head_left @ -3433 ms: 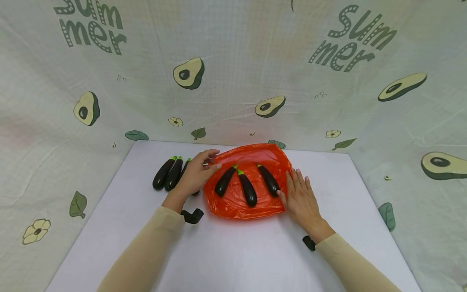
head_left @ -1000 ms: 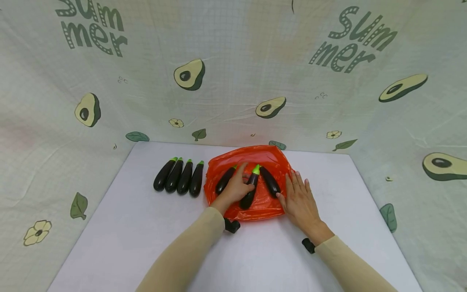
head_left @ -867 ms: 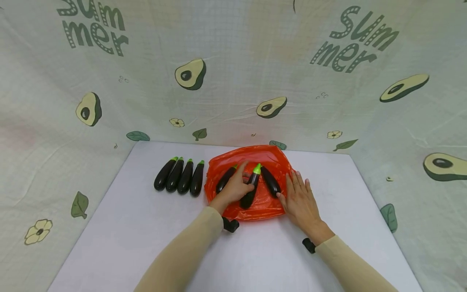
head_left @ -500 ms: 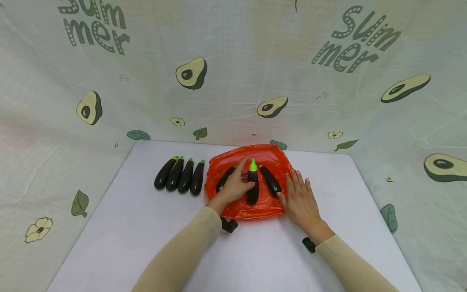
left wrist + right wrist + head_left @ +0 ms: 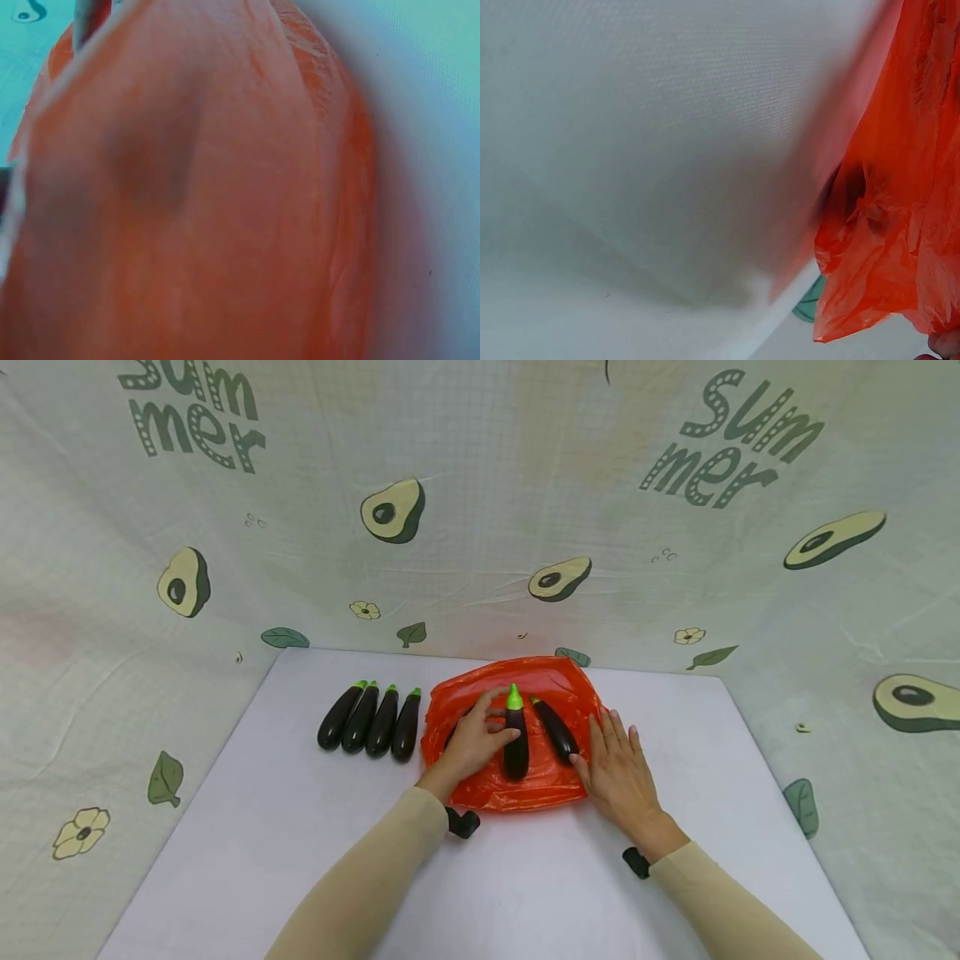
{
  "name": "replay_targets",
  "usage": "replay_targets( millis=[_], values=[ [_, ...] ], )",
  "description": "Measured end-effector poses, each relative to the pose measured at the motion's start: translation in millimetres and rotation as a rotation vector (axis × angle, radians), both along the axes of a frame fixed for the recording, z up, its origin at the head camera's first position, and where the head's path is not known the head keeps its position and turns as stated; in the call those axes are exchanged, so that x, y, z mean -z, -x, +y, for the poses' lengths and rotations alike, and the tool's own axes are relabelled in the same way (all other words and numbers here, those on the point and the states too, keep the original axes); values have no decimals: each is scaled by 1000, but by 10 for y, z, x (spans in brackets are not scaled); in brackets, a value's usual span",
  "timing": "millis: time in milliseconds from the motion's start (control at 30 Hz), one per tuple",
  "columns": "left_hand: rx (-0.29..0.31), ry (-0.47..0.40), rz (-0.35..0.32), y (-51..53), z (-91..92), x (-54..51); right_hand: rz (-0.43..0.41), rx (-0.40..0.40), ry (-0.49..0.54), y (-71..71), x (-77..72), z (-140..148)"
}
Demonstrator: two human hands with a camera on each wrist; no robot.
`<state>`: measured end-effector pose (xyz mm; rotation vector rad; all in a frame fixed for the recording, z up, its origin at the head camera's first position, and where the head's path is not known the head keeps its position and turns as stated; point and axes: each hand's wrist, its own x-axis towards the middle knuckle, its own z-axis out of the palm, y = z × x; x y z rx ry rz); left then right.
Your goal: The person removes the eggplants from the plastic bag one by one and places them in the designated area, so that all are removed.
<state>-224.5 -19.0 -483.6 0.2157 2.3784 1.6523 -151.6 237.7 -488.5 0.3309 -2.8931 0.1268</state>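
In the head view, my left hand (image 5: pixel 472 739) grips a dark, green-capped eggplant (image 5: pixel 516 747) by its left side, over a spread red plastic bag (image 5: pixel 495 797). Thumb and fingers lie on either side of it. A second eggplant (image 5: pixel 450 737) is mostly hidden behind that hand. To the right a third eggplant (image 5: pixel 555 731) lies on the bag, slanting. My right hand (image 5: pixel 622 768) rests with straight fingers on the bag's right edge, its thumb by that eggplant's lower end. Red bag film (image 5: pixel 225 187) fills much of the left wrist view; in the right wrist view the bag (image 5: pixel 900 232) hangs at right.
Several eggplants (image 5: pixel 381 722) lie side by side on the white table (image 5: pixel 247 827), left of the bag. A cloth backdrop (image 5: pixel 465 485) printed with avocados and lettering rises behind and at both sides.
My left hand came from the row at left into the bag and took hold of the middle eggplant. That eggplant has turned more upright and shifted slightly left. My right hand stayed put.
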Motion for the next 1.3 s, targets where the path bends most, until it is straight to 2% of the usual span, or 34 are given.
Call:
replay_targets(
  millis=[167, 400, 900, 1300],
  values=[
    [-15, -43, -14, 7, -7, 5, -8, 8, 5, 0, -9, -2],
    [-29, -88, -4, -4, -57, -52, -13, 16, 14, 10, 1, 14],
    [10, -92, 30, -24, -157, -164, -2, 16, -6, 73, -35, 60],
    [44, -62, 80, -39, -347, -351, -24, 24, 4, 91, -56, 65]
  ],
)
